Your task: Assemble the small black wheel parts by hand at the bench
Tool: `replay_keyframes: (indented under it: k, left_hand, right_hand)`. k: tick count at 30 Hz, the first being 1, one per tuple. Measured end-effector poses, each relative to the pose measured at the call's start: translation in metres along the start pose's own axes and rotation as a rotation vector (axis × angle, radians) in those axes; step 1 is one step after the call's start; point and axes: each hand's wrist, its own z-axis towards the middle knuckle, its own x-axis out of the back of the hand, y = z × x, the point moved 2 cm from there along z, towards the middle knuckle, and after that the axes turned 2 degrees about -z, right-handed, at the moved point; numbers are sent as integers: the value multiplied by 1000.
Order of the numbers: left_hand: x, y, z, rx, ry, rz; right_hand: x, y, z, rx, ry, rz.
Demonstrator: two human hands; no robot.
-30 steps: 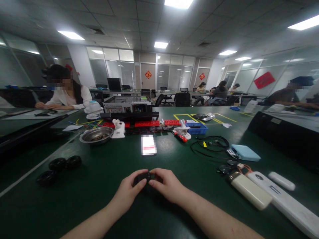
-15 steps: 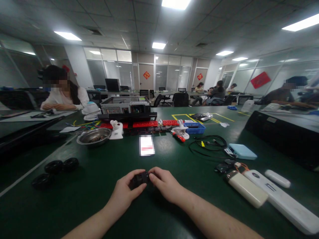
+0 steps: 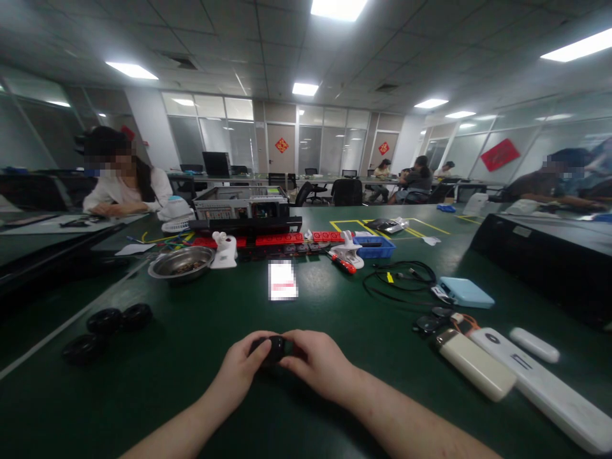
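A small black rounded part (image 3: pixel 276 349) is held low over the table, close in front of me. My left hand (image 3: pixel 241 363) is closed around its left side, thumb across the front. My right hand (image 3: pixel 318 363) meets its right side with thumb and fingers, and the fingertips are partly hidden behind it. The fingers cover much of the part, so its exact kind is unclear. To the left lie several black wheel-like rings, one of them a black ring (image 3: pixel 136 315).
Farther forward are a metal bowl (image 3: pixel 182 264), a red strip (image 3: pixel 282 238), a red-handled tool (image 3: pixel 344 263) and a blue tray (image 3: pixel 375 248). On the right lie a black cable (image 3: pixel 396 299), a light-blue box (image 3: pixel 466 292) and a cream power bank (image 3: pixel 475 366). Other people sit at tables around.
The black part has turned in my hands, showing a rounder face. My left thumb has moved up onto its front, and my right hand's grip has shifted slightly downward.
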Motion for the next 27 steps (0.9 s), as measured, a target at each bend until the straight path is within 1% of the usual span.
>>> replay_keyframes:
  k: [3, 5, 10, 13, 16, 19, 24, 27]
  left_hand:
    - [-1, -1, 1, 48, -34, -25]
    - [-1, 1, 1, 34, -9, 34]
    - [0, 5, -1, -46, 114, 179]
    - [0, 6, -4, -105, 124, 260]
    - [-1, 6, -7, -158, 104, 332]
    - [-2, 5, -7, -169, 97, 340]
    - [-2, 5, -5, -139, 92, 283]
    - [-1, 2, -4, -86, 83, 239]
  right_hand:
    - [2, -4, -1, 32, 10, -96]
    - [1, -3, -1, 24, 10, -104]
    - [-3, 7, 1, -124, -7, 21]
    - [-2, 11, 3, -161, 18, 51]
    - [-3, 11, 3, -133, 21, 34]
    - [-5, 9, 3, -88, 20, 26]
    - [-7, 8, 2, -76, 46, 40]
    - [-5, 5, 1, -59, 68, 25]
